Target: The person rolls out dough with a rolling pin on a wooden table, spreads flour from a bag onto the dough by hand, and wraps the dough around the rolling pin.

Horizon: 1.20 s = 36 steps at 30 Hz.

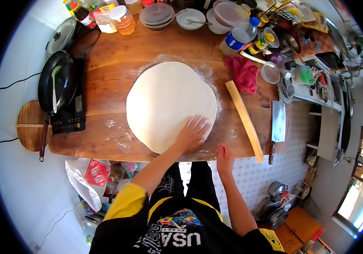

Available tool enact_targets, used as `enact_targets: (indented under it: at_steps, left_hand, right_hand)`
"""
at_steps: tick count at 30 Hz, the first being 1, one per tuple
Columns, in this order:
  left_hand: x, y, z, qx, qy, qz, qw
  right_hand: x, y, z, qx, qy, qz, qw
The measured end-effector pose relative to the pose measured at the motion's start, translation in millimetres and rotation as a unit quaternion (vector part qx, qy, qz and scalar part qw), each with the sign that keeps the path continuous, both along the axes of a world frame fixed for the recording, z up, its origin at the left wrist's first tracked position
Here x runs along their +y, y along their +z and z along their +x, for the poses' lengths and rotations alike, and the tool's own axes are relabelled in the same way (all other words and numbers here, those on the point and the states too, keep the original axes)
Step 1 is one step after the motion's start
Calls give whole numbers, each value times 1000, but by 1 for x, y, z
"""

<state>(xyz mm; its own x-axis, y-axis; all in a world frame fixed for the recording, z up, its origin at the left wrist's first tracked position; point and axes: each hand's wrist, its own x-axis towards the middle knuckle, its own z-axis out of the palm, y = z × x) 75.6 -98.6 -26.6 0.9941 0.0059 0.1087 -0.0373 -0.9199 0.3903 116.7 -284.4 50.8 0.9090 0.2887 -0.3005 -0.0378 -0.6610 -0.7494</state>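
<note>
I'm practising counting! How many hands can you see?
2: the left hand lies on the dough, and the right hand is by the near edge of the table.

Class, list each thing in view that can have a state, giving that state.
Dough: rolled flat
Left hand: open, on dough
Right hand: fingers curled
Wooden stick: lying, unheld
Cleaver: lying flat, unheld
Red cloth: crumpled
Pepsi bottle: capped
Frying pan: uncovered, utensil inside

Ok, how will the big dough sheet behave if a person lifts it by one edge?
The dough sheet would probably sag and fold, since it looks broad and thin. The flour around it suggests it may slide rather than stick.
</note>
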Motion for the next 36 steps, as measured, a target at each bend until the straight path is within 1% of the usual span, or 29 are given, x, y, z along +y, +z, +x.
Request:
enact_targets:
  at_steps: [1,2,4,6,8,9,10,11,12,14,15,16,17,18,19,21,22,24,25,26,27,28,29,30,31,33,34,35,36]
  left_hand:
    - [16,3,-27,26,-8,-11,1000]
    - [38,9,-52,36,-7,13,999]
    - [93,17,-89,62,16,58,996]
    - [140,22,-106,85,38,79,993]
    - [173,26,-114,104,132,112,979]
    - [179,25,-117,109,133,115,978]
    - [179,24,-122,86,182,68,977]
    - [177,23,-128,63,230,21,971]
    - [172,22,-137,70,230,22,970]
    - [158,22,-158,3,325,-55,944]
    - [150,23,-168,9,324,-56,944]
    - [142,25,-178,5,371,-88,925]
    - [134,28,-185,-4,418,-119,901]
    - [129,29,-194,-4,417,-122,901]
    - [126,29,-203,-2,431,-139,891]
    - [124,35,-206,0,443,-164,881]
    - [125,40,-203,14,442,-174,880]
    - [122,42,-200,26,437,-192,878]
    - [123,38,-198,35,430,-198,880]
    - [123,34,-193,41,425,-202,882]
    - [123,33,-187,35,422,-204,883]
    - [120,33,-183,30,410,-202,889]
    - [116,34,-184,31,397,-199,896]
    - [112,34,-184,35,396,-196,897]
    - [108,34,-182,34,381,-182,906]
    - [104,35,-177,33,365,-161,916]
    - [102,38,-173,25,363,-160,918]
    - [103,42,-171,16,359,-157,920]
    - [106,44,-169,14,350,-150,925]
  right_hand:
    - [10,-7,-1,-22,21,1,1000]
    - [17,-25,1,-36,46,10,998]
    - [46,-38,14,-162,105,-27,981]
    - [81,-47,41,-291,183,-81,936]
    - [118,-81,65,-334,161,-177,912]
    - [142,-89,75,-340,141,-194,909]
    - [169,-93,84,-344,121,-213,907]
    - [200,-99,94,-344,123,-203,908]
    - [231,-99,102,-349,143,-162,912]
    - [295,-106,96,-380,176,-105,902]
    - [319,-102,83,-378,243,-96,888]
    - [336,-105,64,-360,310,-65,877]
    - [343,-93,41,-336,390,-85,853]
    - [339,-97,16,-338,441,-61,830]
    - [327,-95,-9,-330,498,-88,797]
    - [277,-89,-46,-309,588,-81,743]
    - [240,-87,-56,-261,614,-23,745]
    - [170,-78,-48,-272,636,-29,722]
    - [139,-64,-34,-255,658,-91,703]
    - [105,-66,-16,-267,650,-111,703]
    - [81,-71,4,-265,631,-158,712]
    - [71,-85,25,-346,590,-184,706]
    - [84,-81,46,-304,547,-237,743]
    - [110,-72,62,-292,476,-252,790]
    - [139,-77,70,-325,400,-206,832]
    - [211,-92,62,-353,324,-156,864]
    - [236,-86,44,-320,332,-141,876]
    - [252,-84,20,-286,371,-127,874]
    - [253,-93,-8,-286,420,-74,858]
